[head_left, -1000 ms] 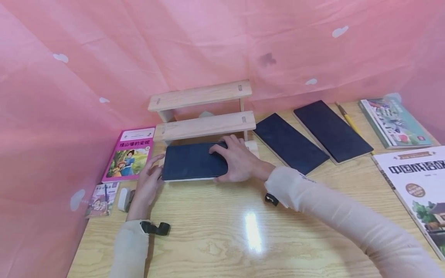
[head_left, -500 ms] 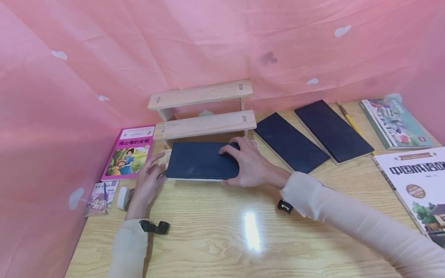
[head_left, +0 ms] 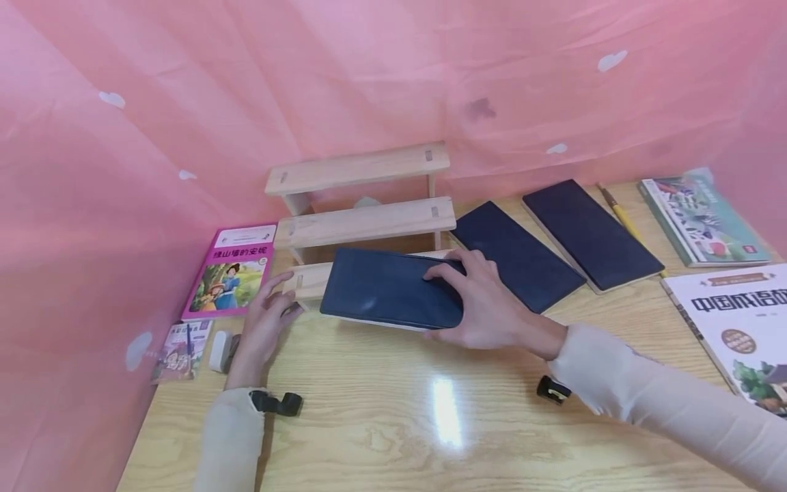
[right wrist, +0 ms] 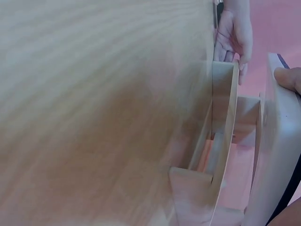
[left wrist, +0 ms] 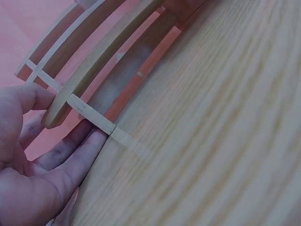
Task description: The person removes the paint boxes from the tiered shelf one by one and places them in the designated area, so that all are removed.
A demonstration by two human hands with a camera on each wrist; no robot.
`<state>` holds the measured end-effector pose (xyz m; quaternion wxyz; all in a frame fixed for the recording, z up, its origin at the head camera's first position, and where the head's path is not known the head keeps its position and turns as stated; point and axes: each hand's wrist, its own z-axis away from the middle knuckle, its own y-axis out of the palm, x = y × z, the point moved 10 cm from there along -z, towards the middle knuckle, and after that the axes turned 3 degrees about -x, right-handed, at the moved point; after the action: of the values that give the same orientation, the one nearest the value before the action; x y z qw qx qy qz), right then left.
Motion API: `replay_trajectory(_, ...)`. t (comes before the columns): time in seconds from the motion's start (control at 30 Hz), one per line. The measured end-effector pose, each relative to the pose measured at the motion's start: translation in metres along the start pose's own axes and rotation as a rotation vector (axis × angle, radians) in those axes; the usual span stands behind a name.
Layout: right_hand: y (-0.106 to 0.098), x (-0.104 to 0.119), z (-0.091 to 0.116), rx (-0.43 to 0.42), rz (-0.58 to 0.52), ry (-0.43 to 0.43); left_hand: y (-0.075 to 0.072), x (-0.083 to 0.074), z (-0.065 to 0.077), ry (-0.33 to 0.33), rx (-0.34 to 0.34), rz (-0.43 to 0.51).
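Note:
My right hand (head_left: 488, 304) grips the right end of a dark navy notebook (head_left: 387, 287), thumb and fingers on either side. Tilted, the notebook is held in front of a three-step wooden shelf (head_left: 369, 222) and covers much of its lowest step. In the right wrist view its pale page edges (right wrist: 282, 127) stand beside the shelf boards. My left hand (head_left: 264, 328) holds the shelf's left end. The left wrist view has one finger at the tip of the lowest board (left wrist: 77, 87) and other digits against the leg beneath it.
Two more navy notebooks (head_left: 513, 256) lie right of the shelf, with a yellow-handled brush (head_left: 621, 213) beyond them. Farther right are a green-covered book (head_left: 707, 222) and a white book (head_left: 732, 307). A pink-bordered book (head_left: 230, 273), small booklet (head_left: 181, 352) and white object (head_left: 219, 352) lie left.
My right hand has drawn the navy notebook to the right and toward me, tilting it and uncovering the left part of the lowest step. My left hand stays at the shelf's end.

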<state>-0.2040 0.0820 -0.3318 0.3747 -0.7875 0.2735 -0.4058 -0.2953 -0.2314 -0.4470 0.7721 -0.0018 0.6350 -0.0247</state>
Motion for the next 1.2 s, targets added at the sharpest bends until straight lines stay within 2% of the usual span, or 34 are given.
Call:
replay_trajectory(0.1, -0.006, -0.001, 0.011, -0.014, 0.003, 0.011, 0.0, 0.001, 0.002, -0.012, 0.0, 0.006)
replay_trajectory(0.5, -0.028, -0.004, 0.05, -0.055, 0.007, 0.059, -0.002, -0.003, 0.003, 0.007, 0.012, 0.027)
replay_trajectory(0.83, -0.038, -0.007, 0.084, -0.037, 0.015, 0.084, 0.002, -0.002, 0.002, 0.008, 0.024, 0.047)
replay_trajectory(1.0, -0.039, -0.014, 0.104, -0.018, 0.006, 0.129, 0.002, 0.0, 0.003, 0.0, 0.03, 0.044)
replay_trajectory(1.2, -0.04, -0.02, 0.12, -0.004, 0.013, 0.146, 0.003, -0.003, 0.004, 0.022, 0.038, 0.037)
